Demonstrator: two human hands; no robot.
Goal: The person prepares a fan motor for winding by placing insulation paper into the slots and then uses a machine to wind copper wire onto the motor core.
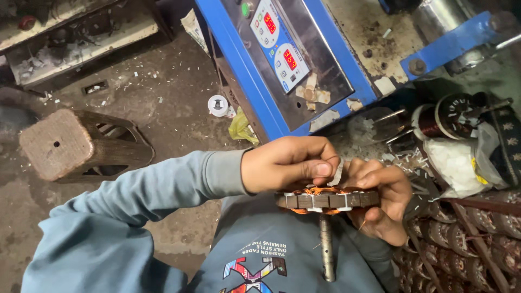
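Copper-wound stator (325,199) on a steel shaft (326,247), held over the lap. Left hand (290,163) pinches its top edge, fingers (320,169) clenched; right hand (382,201) cups the far side. Beyond: blue machine (255,81), stacked stators (467,239), brown stool (70,144) on floor.

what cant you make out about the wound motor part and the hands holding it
- Head view: top face of the stator is edge-on; the left hand covers part of it.
- Right hand: fingertips hidden behind the stator.
- Shaft: lower end lost against the sweatshirt.
- Stacked stators: cut by the right edge.
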